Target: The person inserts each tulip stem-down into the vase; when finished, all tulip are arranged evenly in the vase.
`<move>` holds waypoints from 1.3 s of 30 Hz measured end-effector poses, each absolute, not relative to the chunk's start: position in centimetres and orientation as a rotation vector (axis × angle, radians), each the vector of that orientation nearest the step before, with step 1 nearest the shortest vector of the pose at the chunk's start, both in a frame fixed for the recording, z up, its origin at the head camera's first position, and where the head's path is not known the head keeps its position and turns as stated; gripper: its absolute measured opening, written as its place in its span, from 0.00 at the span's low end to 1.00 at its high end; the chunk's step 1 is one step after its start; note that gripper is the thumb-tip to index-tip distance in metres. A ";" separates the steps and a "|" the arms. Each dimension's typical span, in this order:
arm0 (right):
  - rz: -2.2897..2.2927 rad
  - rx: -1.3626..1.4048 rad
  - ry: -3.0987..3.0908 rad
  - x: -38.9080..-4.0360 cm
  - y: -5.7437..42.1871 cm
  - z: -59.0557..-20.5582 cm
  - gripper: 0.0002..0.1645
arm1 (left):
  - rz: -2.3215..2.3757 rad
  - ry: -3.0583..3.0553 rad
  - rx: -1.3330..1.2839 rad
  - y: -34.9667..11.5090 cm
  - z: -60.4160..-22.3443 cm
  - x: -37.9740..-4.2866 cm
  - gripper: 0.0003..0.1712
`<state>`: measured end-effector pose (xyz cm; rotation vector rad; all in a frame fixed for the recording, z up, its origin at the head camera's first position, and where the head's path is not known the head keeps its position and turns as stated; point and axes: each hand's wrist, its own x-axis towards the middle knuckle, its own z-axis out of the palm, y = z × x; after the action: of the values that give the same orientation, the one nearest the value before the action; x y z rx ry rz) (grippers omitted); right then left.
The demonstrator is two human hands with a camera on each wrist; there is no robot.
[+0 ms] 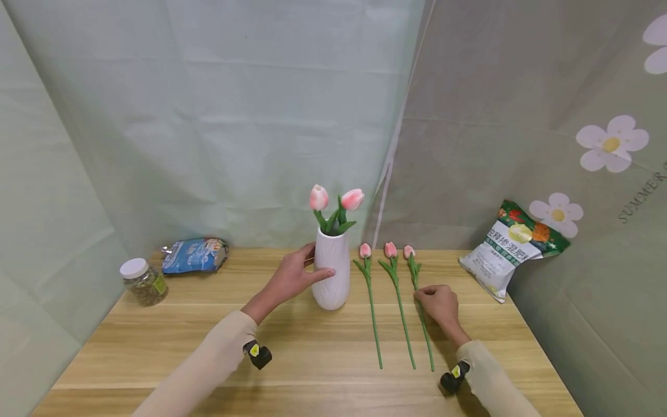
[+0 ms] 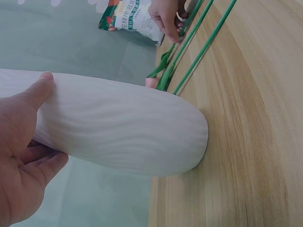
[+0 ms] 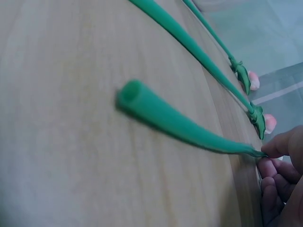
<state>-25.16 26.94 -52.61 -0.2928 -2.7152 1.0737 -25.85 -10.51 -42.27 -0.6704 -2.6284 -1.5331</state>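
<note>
On the right-hand cloth you can read "SUMMER"; on the white-green bag, Chinese characters including "混肥". The blue packet's print is too small.

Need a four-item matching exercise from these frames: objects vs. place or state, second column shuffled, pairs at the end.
Column 1
1. Tall white textured vase
2. Clear round jar with white lid
3. Rightmost loose pink-and-white tulip with green stem
4. Green-and-white printed bag

Column 2
A. At the wood-grain table's left edge
B. Pinched by the right hand
C. By the table's right edge
D. Gripped by the left hand

Pairs: 1-D, 2-A, 3-B, 4-C
</note>
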 end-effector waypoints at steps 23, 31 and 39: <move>1.237 -0.342 -2.582 -23.8 27.1 -49.4 0.16 | -1.508 -2.634 -0.676 -10.6 -42.0 -25.7 0.46; 1.227 -0.317 -2.509 -23.6 26.9 -47.6 0.16 | -1.527 -2.624 -0.686 -10.5 -41.9 -25.6 0.47; 1.286 -0.288 -2.445 -23.6 26.9 -46.5 0.17 | -1.536 -2.626 -0.686 -10.5 -42.0 -25.7 0.47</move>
<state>-23.59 26.86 -46.47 -0.2877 -2.4450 1.2855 -25.66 -10.53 -41.98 -0.6855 -2.6259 -1.5356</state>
